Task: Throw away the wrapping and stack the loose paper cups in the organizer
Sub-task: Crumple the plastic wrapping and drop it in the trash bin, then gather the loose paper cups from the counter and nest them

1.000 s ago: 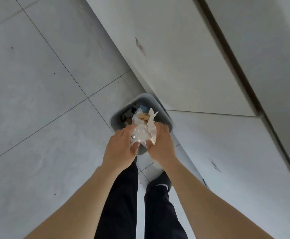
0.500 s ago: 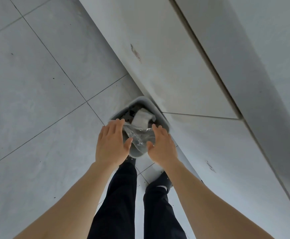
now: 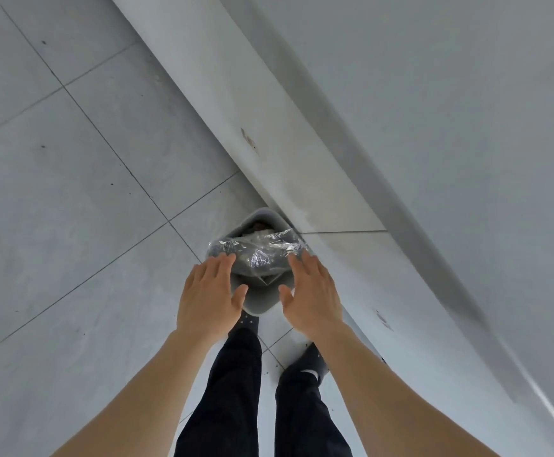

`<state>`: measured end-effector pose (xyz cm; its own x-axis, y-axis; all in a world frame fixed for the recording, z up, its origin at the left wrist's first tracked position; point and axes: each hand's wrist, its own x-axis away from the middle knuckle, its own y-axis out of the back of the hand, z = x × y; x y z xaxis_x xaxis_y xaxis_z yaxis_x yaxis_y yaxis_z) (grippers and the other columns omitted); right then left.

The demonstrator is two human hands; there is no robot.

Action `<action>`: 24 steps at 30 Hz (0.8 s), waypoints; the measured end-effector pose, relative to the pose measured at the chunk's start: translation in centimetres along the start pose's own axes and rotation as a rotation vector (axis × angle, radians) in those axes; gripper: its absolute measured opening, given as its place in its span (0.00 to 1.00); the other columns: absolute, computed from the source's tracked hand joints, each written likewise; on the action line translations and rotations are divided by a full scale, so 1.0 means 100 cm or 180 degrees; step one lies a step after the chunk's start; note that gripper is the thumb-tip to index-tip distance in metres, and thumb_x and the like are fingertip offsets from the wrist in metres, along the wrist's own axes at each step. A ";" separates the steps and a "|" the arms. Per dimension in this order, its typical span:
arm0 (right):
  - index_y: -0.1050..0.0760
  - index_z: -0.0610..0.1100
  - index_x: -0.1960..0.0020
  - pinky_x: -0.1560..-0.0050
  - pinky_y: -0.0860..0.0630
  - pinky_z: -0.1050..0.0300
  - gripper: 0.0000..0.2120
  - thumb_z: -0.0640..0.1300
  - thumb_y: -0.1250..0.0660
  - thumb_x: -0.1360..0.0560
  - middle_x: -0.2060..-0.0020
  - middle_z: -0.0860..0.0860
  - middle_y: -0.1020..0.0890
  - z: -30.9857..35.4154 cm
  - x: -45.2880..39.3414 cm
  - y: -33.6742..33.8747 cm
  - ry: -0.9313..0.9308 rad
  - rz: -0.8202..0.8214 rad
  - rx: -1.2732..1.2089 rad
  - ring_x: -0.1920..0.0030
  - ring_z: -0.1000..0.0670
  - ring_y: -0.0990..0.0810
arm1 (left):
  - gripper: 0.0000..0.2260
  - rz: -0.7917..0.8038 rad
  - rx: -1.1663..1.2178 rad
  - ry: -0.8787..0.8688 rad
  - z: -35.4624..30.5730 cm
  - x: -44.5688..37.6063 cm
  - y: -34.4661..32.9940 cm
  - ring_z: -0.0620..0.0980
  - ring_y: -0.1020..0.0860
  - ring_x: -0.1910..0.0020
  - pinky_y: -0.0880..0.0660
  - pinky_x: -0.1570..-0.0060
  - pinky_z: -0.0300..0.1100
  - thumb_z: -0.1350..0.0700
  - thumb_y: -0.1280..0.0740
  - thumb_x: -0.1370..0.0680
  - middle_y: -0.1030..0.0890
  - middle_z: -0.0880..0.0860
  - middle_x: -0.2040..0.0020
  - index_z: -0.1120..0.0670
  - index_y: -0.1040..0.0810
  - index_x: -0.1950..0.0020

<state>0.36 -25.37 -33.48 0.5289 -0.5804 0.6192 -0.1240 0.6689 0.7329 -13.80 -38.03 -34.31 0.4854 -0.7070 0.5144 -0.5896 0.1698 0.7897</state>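
Grey tiled floor with a bin and two feet

The floor (image 3: 71,209) is pale grey tile with thin dark joints and a few small specks. A grey bin (image 3: 258,301) stands on it, close against the white cabinet base (image 3: 335,282). Two dark shoes (image 3: 312,361) stand on the tiles just behind the bin.

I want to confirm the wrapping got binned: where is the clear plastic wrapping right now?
In the head view, the clear plastic wrapping lies across the mouth of the grey bin against the cabinet, just beyond the open left hand and right hand.
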 end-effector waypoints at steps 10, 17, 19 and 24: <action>0.41 0.46 0.22 0.21 0.50 0.44 0.31 0.54 0.36 0.20 0.20 0.44 0.41 0.036 0.054 0.064 0.0388 -0.0191 0.0292 0.20 0.41 0.46 | 0.31 -0.0128 -0.0320 -0.0429 -0.021 0.039 0.069 0.55 0.35 0.25 0.39 0.24 0.52 0.44 0.36 0.21 0.32 0.55 0.24 0.55 0.38 0.22; 0.41 0.45 0.22 0.22 0.43 0.44 0.32 0.54 0.35 0.21 0.22 0.44 0.38 0.074 0.099 0.119 0.0567 -0.0340 0.0301 0.22 0.42 0.41 | 0.30 -0.0333 -0.0341 -0.0486 -0.034 0.080 0.139 0.53 0.38 0.23 0.41 0.23 0.49 0.42 0.39 0.20 0.34 0.53 0.22 0.54 0.40 0.21; 0.40 0.44 0.22 0.21 0.43 0.45 0.31 0.54 0.36 0.21 0.22 0.45 0.37 0.086 0.112 0.137 0.0649 -0.0403 0.0284 0.22 0.42 0.41 | 0.30 -0.0396 -0.0368 -0.0518 -0.039 0.087 0.161 0.53 0.38 0.23 0.43 0.23 0.49 0.42 0.40 0.19 0.35 0.52 0.22 0.54 0.41 0.21; 0.39 0.41 0.23 0.21 0.43 0.46 0.29 0.52 0.38 0.20 0.24 0.45 0.34 0.108 0.141 0.185 0.0840 -0.0821 0.0324 0.24 0.43 0.37 | 0.30 -0.0691 -0.0442 -0.0622 -0.062 0.099 0.222 0.53 0.35 0.24 0.40 0.24 0.50 0.43 0.38 0.20 0.32 0.53 0.24 0.55 0.39 0.21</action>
<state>-3.58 -26.18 -8.16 0.7500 -0.5752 0.3267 -0.0344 0.4592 0.8876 -18.11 -37.03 -9.60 0.4489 -0.8532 0.2657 -0.3858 0.0831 0.9188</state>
